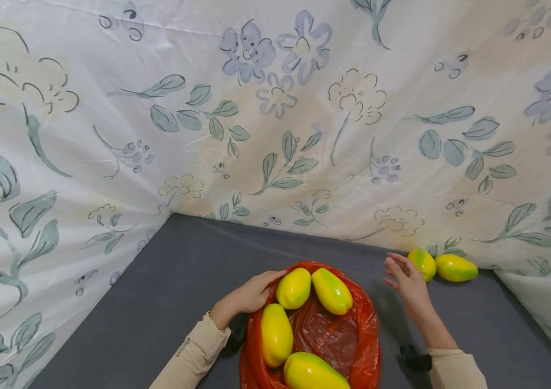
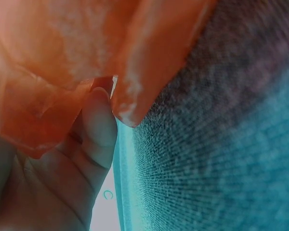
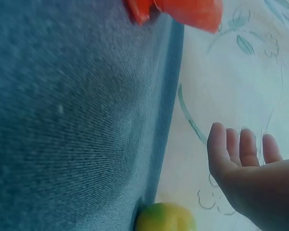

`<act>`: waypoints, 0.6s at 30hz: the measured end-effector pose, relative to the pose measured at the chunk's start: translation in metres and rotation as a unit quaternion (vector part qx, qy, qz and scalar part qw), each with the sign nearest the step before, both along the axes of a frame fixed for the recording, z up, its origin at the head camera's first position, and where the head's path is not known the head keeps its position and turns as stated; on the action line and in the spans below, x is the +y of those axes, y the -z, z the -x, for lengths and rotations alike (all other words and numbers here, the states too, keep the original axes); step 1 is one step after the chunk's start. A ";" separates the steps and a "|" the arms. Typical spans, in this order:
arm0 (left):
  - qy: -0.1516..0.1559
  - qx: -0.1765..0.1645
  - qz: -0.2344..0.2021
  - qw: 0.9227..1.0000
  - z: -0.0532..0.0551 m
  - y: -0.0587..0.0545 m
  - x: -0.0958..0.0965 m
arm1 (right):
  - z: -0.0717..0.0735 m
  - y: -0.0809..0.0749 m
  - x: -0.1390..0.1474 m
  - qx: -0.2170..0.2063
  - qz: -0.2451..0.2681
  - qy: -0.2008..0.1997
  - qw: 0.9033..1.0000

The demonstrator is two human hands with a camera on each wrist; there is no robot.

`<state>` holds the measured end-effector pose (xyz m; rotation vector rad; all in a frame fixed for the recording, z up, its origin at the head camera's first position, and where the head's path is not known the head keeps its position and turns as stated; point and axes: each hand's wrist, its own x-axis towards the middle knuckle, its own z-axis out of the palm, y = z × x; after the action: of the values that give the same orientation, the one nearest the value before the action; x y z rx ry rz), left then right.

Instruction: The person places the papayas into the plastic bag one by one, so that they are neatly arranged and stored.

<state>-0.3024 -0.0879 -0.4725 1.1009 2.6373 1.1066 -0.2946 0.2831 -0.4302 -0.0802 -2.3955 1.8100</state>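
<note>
A red plastic bag stands with its mouth spread wide. Inside it lie several yellow-green, mango-like fruits, around a bare patch of the bag's bottom. My left hand grips the bag's rim at its far left side. In the left wrist view, the thumb and fingers of the left hand close around the red plastic. My right hand is raised to the right of the bag, fingers loosely extended and holding nothing. Just beyond it, two more mango-like fruits lie side by side at the cloth's back edge.
Dark grey cloth covers the surface under the bag. Floral-patterned fabric hangs behind it and along both sides. A dark device is strapped at each wrist, below the beige sleeves.
</note>
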 end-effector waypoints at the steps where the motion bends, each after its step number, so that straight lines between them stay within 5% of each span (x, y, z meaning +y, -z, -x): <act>1: 0.000 0.001 0.000 1.000 0.000 0.000 0.000 | 0.001 0.000 0.002 0.001 0.007 0.001 1.000; 14: 0.008 0.010 0.000 1.000 0.000 0.001 0.001 | 0.008 0.005 0.026 0.006 0.080 0.051 0.995; 18: 0.010 0.011 0.001 1.000 0.002 0.000 -0.001 | 0.023 0.022 0.044 0.037 0.097 0.063 0.993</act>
<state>-0.3040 -0.0884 -0.4723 1.1416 2.6371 1.0949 -0.3175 0.3275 -0.4519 -0.1756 -2.1094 1.9438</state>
